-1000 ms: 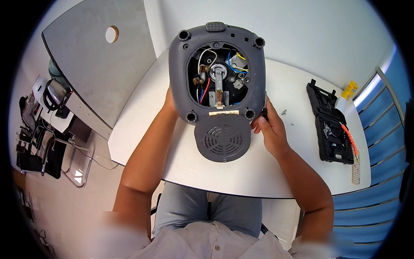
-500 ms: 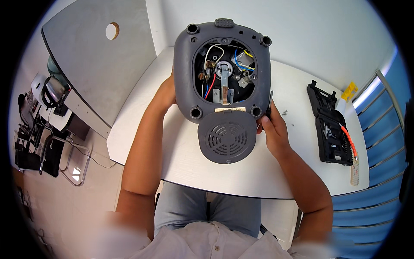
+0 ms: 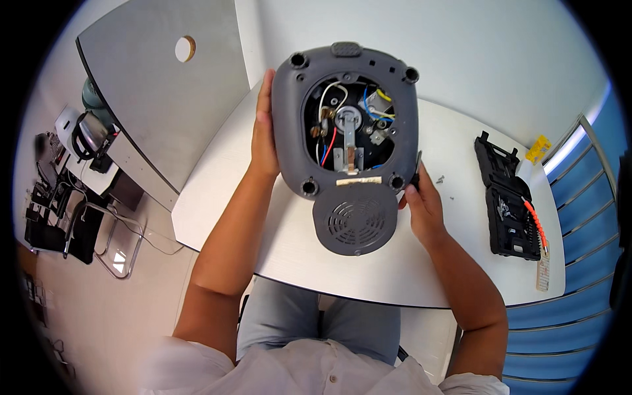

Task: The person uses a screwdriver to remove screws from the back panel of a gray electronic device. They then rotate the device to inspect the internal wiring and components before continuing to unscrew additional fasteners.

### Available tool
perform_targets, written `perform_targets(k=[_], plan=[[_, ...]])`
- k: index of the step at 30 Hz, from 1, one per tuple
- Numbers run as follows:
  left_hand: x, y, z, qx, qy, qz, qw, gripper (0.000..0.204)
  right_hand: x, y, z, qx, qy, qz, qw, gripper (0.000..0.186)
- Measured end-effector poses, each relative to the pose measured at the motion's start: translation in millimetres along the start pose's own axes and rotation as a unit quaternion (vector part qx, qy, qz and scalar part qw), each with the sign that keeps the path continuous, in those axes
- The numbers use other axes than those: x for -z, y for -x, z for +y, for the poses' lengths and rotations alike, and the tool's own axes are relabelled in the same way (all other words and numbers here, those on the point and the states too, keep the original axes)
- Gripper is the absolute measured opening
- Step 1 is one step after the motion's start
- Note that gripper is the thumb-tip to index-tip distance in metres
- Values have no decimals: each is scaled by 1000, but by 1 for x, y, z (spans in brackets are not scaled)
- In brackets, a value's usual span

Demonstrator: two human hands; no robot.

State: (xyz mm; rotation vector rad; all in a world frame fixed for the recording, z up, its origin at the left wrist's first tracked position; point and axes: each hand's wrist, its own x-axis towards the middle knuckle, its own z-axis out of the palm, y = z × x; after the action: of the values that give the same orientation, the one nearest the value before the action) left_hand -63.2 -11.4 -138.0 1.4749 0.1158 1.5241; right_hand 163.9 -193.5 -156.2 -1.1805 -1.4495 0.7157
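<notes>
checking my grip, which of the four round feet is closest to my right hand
The lower-right foot, just beside the right hand; the other three, at the remaining corners, sit farther from it.

The grey appliance [image 3: 351, 131] is filling the space above the middle of the desk [image 3: 207, 197], its vented cover [image 3: 355, 220] hanging down and blocking the near side. The left hand [image 3: 264, 141] is closing off its left edge; the right hand [image 3: 424, 201], with a dark tool [image 3: 416, 178], is guarding its lower right corner. Wires and a metal bracket [image 3: 350, 135] are crowding its opening. Between right hand and black tool case [image 3: 510, 204], an open strip is running, only small screws [image 3: 440, 179] lying there.
</notes>
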Motion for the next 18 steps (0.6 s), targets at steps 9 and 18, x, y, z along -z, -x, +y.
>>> perform_targets(k=[9,18], plan=[[-27,-88,84,-41,-183,-226,956,83,6,-5,-1,4,11,-18,1000,67],[-46,-88,91,75,-243,-160,954,35,9,-9,9,-4,10,26,1000,61]])
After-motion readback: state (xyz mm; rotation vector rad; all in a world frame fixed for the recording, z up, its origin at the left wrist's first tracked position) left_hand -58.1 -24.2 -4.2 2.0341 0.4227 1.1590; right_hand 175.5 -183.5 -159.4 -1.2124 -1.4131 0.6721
